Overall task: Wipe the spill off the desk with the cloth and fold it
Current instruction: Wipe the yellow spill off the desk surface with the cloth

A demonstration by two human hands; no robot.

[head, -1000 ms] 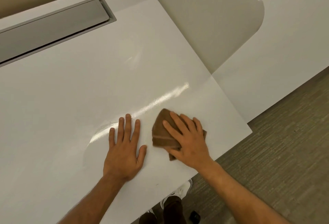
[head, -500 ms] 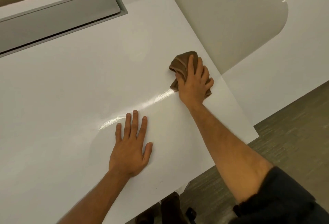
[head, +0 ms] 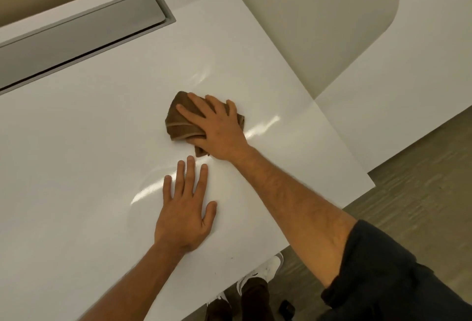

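The brown cloth (head: 182,121) lies bunched on the white desk (head: 89,142) under the right hand (head: 217,129), which presses it with spread fingers, the left hand (head: 185,208) flat nearer — soft, light and limp, likely best taken by its corners for folding.

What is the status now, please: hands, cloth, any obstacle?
Right hand pressing brown cloth on white desk. Left hand flat on desk, holding nothing. Cloth bunched, not folded. No obstacle nearby.
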